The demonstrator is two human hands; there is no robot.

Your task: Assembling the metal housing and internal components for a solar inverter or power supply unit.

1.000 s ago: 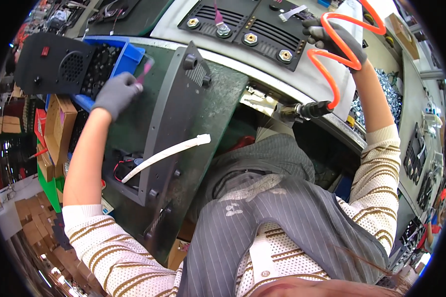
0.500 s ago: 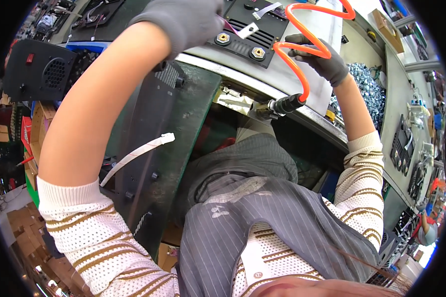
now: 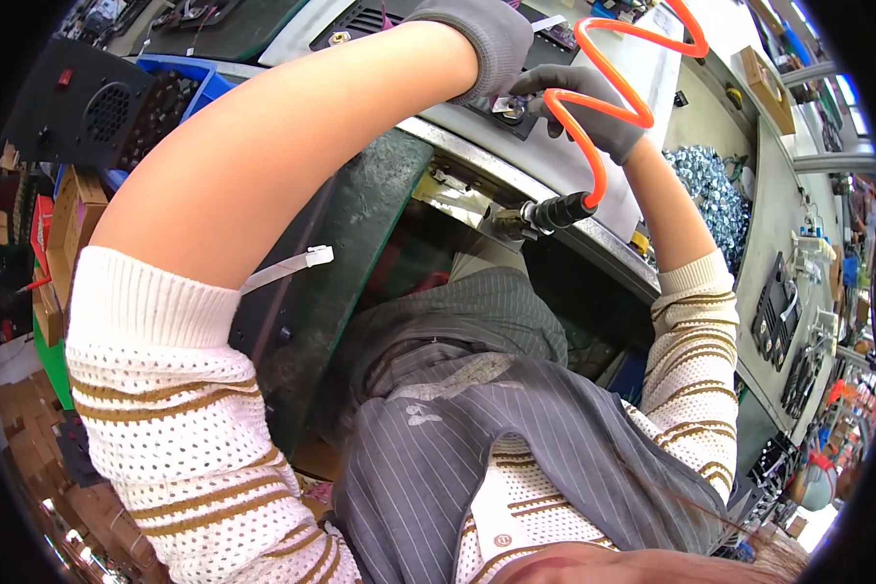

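My left hand (image 3: 482,39), in a grey glove, reaches across the black slotted panel (image 3: 360,21) at the top of the view. Its fingers are hidden by the hand and the upper edge. My right hand (image 3: 594,109), also gloved, is at the panel's near right corner. Its bent fingers stay apart beside a brass-coloured fitting (image 3: 508,107), with no held object visible between them; whether they touch the fitting is unclear. Another brass-coloured fitting (image 3: 339,39) shows left of my left wrist. An orange coiled air hose (image 3: 608,63) passes in front of my right hand.
The hose ends at a black connector (image 3: 563,210) by the bench's metal edge (image 3: 516,180). Shiny small metal parts (image 3: 711,195) are heaped at right. A blue bin (image 3: 214,90) and a black housing (image 3: 78,107) stand at left. A white cable (image 3: 287,268) lies below my left forearm.
My left hand has swung right across the panel, now covering its middle. My right hand has come slightly down and left, to the panel's corner. The panel appears shifted left and upward in view.
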